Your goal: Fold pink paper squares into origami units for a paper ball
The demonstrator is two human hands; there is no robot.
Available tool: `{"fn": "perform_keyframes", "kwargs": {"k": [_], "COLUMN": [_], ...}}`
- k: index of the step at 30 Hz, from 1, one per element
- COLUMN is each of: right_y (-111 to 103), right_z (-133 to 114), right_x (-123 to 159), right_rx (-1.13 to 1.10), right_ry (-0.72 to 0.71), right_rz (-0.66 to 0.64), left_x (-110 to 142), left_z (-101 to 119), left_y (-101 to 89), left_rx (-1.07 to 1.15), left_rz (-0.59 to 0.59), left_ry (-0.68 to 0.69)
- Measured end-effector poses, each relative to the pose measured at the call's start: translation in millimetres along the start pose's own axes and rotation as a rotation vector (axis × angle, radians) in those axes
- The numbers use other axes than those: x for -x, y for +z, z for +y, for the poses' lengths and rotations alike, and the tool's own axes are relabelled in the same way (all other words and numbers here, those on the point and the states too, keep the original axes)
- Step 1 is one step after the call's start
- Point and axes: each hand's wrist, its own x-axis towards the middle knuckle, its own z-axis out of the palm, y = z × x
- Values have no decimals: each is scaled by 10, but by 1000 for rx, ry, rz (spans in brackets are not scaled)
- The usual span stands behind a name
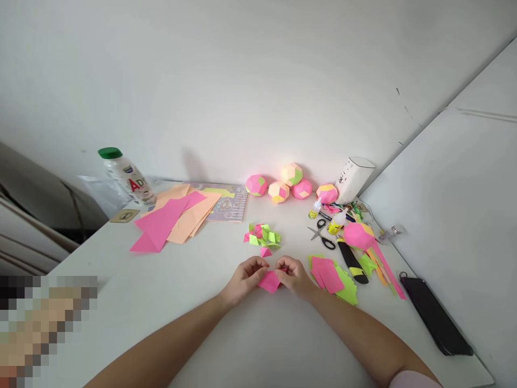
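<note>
Both my hands meet at the middle of the white table [169, 323] and pinch a small pink paper square [270, 282]. My left hand [245, 279] grips its left edge with curled fingers. My right hand [295, 276] grips its right edge the same way. Just beyond the hands lies one small folded pink piece [265, 251], and behind it a heap of folded pink and green paper units [262, 235]. To the right of my right hand sits a stack of pink and green paper squares [333, 277].
Pink and peach sheets [173, 218] and a booklet [228, 203] lie back left by a green-capped bottle [127, 175]. Several paper balls [288, 183] line the wall. Scissors [322, 234], glue bottles [337, 222], a knife [352, 262], a streamer ball [359, 236] and a black phone [436, 315] crowd the right.
</note>
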Motion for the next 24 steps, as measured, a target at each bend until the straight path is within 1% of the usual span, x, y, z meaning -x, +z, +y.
{"fn": "perform_keyframes", "kwargs": {"k": [1, 3, 7, 10, 13, 16, 19, 24], "right_y": [6, 17, 29, 31, 26, 13, -6, -23], "right_z": [0, -4, -32, -49, -48, -30, -8, 3], "right_x": [0, 0, 9, 26, 33, 23, 3, -25], "right_rx": [27, 90, 201, 228, 144, 35, -29, -119], "right_ry": [-11, -39, -85, -87, -40, 20, 33, 1], "right_rz": [-4, -3, -4, -37, -55, -47, -4, 106], "left_x": [5, 20, 88, 147, 162, 127, 86, 61], "left_z": [2, -4, -35, -48, -38, -23, -27, -52], "left_y": [14, 53, 148, 191, 178, 118, 50, -4], "left_rx": [-27, -105, -268, -291, -247, -165, -80, 51], "left_rz": [-21, -15, 109, 156, 172, 134, 91, 116], "left_ry": [2, 14, 44, 46, 53, 49, 21, -18]}}
